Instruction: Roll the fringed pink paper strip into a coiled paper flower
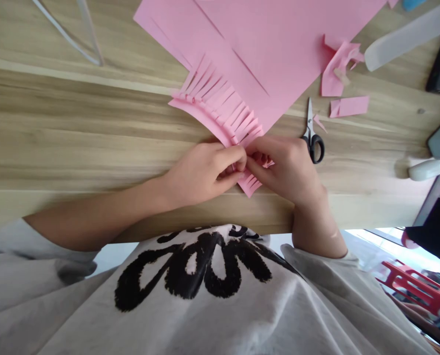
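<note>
A pink paper strip [214, 117], cut into a fringe along one side, slants across the table edge of a large pink sheet. My left hand [220, 170] pinches it near its lower end, thumb and forefinger closed. Right beside it, my right hand [279, 165] grips the same strip, its fingertips touching those of my left hand. Several fringe tabs are bent or curled between the hands and the upper end. A short fringed end pokes out below my fingers. What the fingertips do to the paper is partly hidden.
The large pink sheet [279, 44] lies beyond the hands. Small scissors [310, 133] with black handles rest at the right, near pink offcuts [349, 106] and a crumpled pink scrap [336, 69]. A white cable [68, 37] lies at upper left; a red stool [415, 286] stands below the table.
</note>
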The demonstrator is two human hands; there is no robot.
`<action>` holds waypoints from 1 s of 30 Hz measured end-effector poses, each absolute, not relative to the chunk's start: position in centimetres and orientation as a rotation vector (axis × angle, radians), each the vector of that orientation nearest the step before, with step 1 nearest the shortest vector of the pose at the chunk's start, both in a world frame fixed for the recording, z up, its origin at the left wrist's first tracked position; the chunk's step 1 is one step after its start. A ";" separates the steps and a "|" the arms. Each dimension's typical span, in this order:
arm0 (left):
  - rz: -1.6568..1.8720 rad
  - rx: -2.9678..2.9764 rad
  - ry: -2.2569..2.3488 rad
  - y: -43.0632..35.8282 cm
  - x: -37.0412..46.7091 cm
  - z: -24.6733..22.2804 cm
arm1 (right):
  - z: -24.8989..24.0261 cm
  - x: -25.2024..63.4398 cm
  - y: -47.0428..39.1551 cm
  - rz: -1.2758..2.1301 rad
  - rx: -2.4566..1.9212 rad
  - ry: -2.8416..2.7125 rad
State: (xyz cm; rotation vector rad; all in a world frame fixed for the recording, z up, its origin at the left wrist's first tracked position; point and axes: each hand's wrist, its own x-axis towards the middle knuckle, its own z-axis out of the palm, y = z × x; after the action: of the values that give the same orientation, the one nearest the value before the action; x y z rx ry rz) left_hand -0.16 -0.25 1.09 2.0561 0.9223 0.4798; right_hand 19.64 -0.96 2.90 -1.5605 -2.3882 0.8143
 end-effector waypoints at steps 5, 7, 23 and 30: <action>0.507 2.063 0.913 -0.3 -0.1 1.0 | 2.9 19.6 -1.0 0.811 -1.563 -2.388; 0.512 2.066 0.911 -0.3 -0.2 1.0 | 2.9 19.6 -1.0 0.819 -1.564 -2.390; 0.484 2.061 0.927 -0.3 -0.2 1.0 | 2.9 19.6 -0.9 0.791 -1.560 -2.407; 0.476 2.063 0.929 -0.3 -0.2 1.0 | 2.9 19.6 -0.9 0.794 -1.563 -2.401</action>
State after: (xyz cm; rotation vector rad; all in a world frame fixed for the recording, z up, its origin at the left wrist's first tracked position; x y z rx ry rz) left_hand -0.15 -0.35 1.05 2.0632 0.9285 0.4762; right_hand 19.58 -0.95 2.94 -1.5632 -2.4010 0.7935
